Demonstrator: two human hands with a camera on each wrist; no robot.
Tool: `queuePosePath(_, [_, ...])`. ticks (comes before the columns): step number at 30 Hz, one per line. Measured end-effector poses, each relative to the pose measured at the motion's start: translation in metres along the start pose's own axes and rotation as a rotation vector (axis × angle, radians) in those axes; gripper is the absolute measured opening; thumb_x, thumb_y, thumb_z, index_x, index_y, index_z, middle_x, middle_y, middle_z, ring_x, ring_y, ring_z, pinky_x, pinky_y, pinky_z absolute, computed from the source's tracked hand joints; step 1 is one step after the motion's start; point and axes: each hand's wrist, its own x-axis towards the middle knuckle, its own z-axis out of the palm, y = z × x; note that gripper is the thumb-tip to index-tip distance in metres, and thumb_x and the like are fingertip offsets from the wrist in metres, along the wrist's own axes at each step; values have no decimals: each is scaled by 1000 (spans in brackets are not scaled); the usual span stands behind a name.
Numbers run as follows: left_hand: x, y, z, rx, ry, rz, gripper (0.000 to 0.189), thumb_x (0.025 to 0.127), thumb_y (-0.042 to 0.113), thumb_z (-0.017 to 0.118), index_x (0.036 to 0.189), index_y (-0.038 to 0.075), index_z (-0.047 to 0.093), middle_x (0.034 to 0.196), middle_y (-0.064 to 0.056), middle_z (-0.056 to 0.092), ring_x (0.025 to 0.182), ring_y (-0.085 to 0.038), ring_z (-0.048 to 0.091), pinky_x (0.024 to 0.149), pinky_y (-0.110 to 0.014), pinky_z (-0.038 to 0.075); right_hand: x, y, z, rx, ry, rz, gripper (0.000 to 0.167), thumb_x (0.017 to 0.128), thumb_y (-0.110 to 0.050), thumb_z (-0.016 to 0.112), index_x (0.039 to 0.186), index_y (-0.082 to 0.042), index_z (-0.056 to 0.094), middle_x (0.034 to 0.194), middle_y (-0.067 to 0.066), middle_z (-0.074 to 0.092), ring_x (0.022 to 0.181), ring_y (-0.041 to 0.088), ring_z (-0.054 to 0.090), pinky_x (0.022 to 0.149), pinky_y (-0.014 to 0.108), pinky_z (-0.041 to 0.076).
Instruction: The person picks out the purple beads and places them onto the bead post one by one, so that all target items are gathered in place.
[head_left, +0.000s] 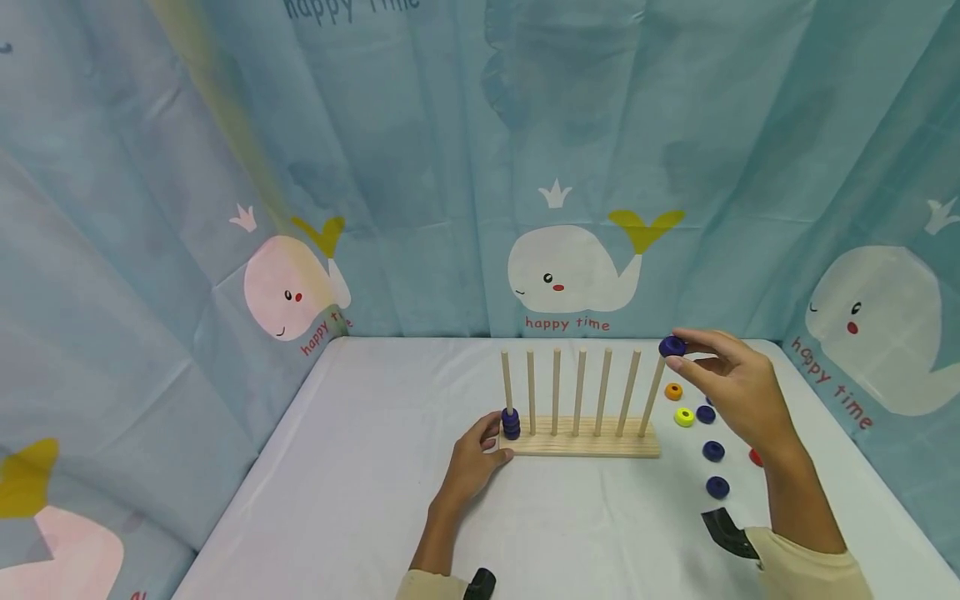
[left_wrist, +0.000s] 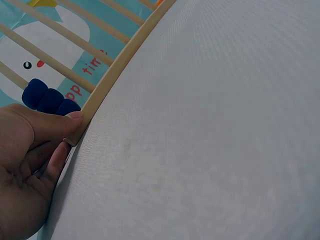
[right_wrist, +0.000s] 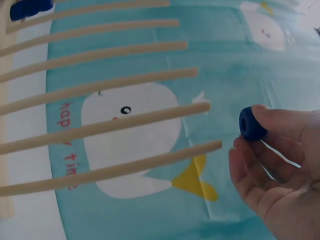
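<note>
A wooden rack (head_left: 581, 447) with a row of upright pegs stands on the table, and dark blue beads (head_left: 511, 424) are stacked low on its leftmost peg. My left hand (head_left: 471, 463) grips the left end of the base; in the left wrist view the thumb (left_wrist: 52, 125) lies along the wood beside those beads. Between thumb and fingers my right hand (head_left: 738, 379) pinches another dark blue bead (head_left: 672, 347). This bead is by the top of the rightmost peg (head_left: 652, 396). In the right wrist view the held bead (right_wrist: 251, 123) is apart from the peg tips, its hole facing them.
Right of the rack lie several loose beads: an orange bead (head_left: 673, 391), a yellow bead (head_left: 684, 417), blue beads (head_left: 713, 451) and a red bead (head_left: 756, 457) partly behind the right arm. A whale-printed curtain (head_left: 420, 250) hangs behind the white table (head_left: 337, 483).
</note>
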Motion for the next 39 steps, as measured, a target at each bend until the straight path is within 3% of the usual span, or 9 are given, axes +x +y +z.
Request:
queuePosePath(6, [0, 1, -1, 9, 0, 7, 67, 92, 7, 81, 153, 12, 55, 145, -14, 64, 135, -32, 60, 114, -46, 53, 6, -11, 7, 33, -22, 0, 40, 99, -9, 75, 139, -7, 69, 124, 3, 67, 103, -7, 65, 89, 3, 52])
queuePosePath(18, [-1, 3, 0, 23, -1, 24, 66, 93, 6, 80, 154, 9, 54, 149, -14, 61, 139, -33, 57, 117, -44, 51, 19, -24, 20, 109, -69, -50, 38, 98, -5, 75, 136, -7, 71, 124, 2, 68, 104, 1, 68, 84, 8, 57])
queuePosePath(27, [-2, 3, 0, 24, -2, 20, 66, 93, 6, 80, 154, 10, 54, 150, -14, 61, 139, -33, 57, 116, -44, 51, 28, -30, 34, 165, -111, -86, 40, 97, -2, 76, 136, -3, 70, 125, 9, 67, 104, 2, 68, 83, 9, 57])
queuePosePath(39, [-1, 2, 0, 21, -3, 23, 67, 93, 7, 81, 154, 10, 54, 149, -14, 62, 138, -33, 58, 115, -45, 52, 35, -37, 53, 218, -169, -87, 37, 97, -4, 77, 134, -5, 72, 123, 7, 68, 103, 8, 69, 86, 12, 59])
